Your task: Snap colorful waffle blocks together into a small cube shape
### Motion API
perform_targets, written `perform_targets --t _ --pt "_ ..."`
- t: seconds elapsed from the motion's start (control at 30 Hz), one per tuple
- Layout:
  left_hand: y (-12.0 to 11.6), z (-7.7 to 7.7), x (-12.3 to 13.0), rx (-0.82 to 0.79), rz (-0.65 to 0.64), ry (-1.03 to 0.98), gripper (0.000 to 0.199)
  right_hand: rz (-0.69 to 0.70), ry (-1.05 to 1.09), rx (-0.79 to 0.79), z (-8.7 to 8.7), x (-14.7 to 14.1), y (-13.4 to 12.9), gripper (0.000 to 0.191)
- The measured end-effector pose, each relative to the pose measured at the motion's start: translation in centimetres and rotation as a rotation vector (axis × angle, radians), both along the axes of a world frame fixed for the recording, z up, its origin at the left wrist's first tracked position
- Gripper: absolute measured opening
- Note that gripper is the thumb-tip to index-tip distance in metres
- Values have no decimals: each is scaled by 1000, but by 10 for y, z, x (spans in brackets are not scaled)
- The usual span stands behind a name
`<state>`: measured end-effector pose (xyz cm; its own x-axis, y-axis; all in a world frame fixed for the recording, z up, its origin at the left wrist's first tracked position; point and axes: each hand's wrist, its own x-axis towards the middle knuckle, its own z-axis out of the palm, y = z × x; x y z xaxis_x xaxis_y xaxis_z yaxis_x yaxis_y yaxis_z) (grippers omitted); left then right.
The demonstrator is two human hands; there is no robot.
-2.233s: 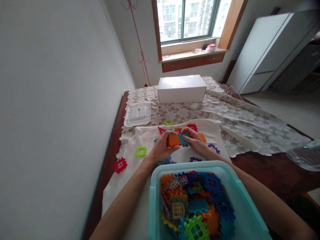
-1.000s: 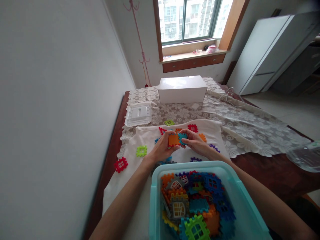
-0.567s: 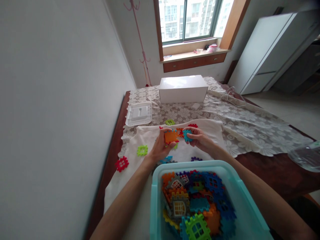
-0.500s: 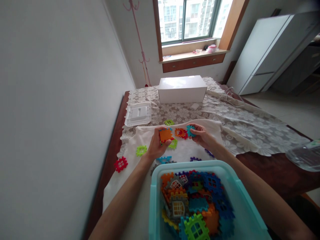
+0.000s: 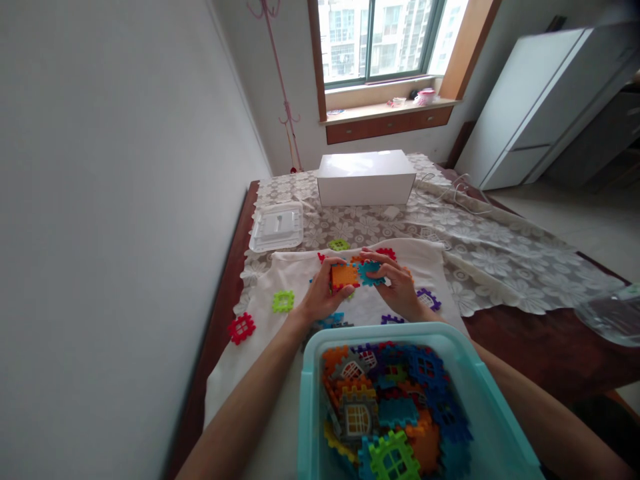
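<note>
My left hand (image 5: pixel 323 290) is closed around an orange building block (image 5: pixel 343 275) that has some red along its lower edge. In my right hand (image 5: pixel 397 288) is a blue notched building tile (image 5: pixel 371 273), pinched by the fingers. The blue tile is right beside the orange block; whether their teeth interlock I cannot tell. Beneath and around the hands, loose tiles lie on a white cloth (image 5: pixel 295 267), among them a lime green tile (image 5: pixel 283 301) and a red tile (image 5: pixel 242 328). Some tiles are partly hidden by my hands.
A turquoise bin (image 5: pixel 500 427) full of coloured tiles stands close in front of me. Farther back are a white lid (image 5: pixel 277 227) and a white box (image 5: pixel 367 187). At the right edge lies a clear plastic container (image 5: pixel 607 317). The wall runs along the left.
My right hand has moved left, bringing the blue tile up against the orange block. My left hand has shifted slightly right. The red and purple tiles on the right now show more.
</note>
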<state>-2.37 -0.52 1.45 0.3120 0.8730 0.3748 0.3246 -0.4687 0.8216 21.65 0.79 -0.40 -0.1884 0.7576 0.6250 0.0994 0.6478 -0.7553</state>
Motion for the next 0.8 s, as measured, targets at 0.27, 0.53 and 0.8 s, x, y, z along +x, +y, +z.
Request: perform_targets --t 0.27,0.53,0.8 --pt "-2 0 2 15 -68 -29 59 13 -109 66 -6 8 1 22" --pt "-4 1 5 -32 -80 -40 62 38 -109 48 -4 7 1 21" --pt "-2 -3 4 -17 -61 -47 64 20 -195 233 1 7 2 27"
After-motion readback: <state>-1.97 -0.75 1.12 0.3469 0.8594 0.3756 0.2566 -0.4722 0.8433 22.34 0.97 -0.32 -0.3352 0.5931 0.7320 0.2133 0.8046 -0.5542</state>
